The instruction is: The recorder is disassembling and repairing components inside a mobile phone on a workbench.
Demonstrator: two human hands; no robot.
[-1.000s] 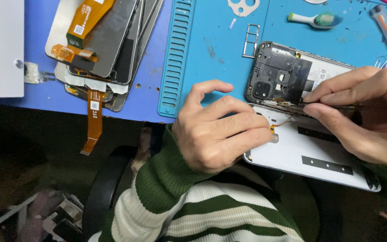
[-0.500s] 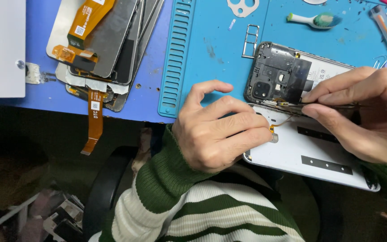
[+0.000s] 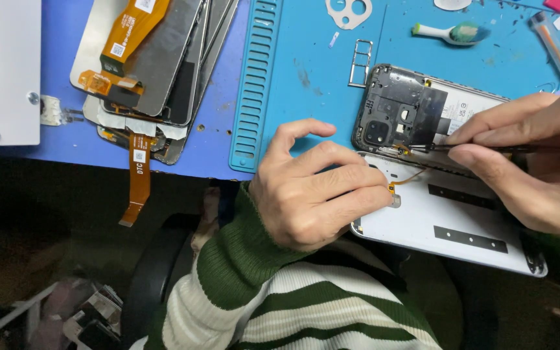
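A view from above of a blue tabletop point(image 3: 66, 139) with a teal silicone work mat point(image 3: 306, 78) on it. On the mat lies an opened black smartphone with its inner boards exposed point(image 3: 403, 113). Just below it, touching its lower edge, rests the white plastic back cover of the phone point(image 3: 448, 223), joined to it by a thin orange ribbon cable point(image 3: 406, 178).

The left hand point(image 3: 312, 194), in a green and white striped sleeve, lies to the left of the phone with its fingers curled together, the fingertips pressing on the near-left corner of the white cover. The right hand point(image 3: 533, 162) comes in from the right, its thumb and forefinger pinched shut on a thin dark metal tool point(image 3: 481, 148), whose tip meets the phone's lower edge beside the camera block.

Well to the left sits a stack of grey phone screens with orange flex cables point(image 3: 157, 71). Above the phone lie a small silver card tray point(image 3: 360, 63) and a white and green brush head point(image 3: 448, 32).
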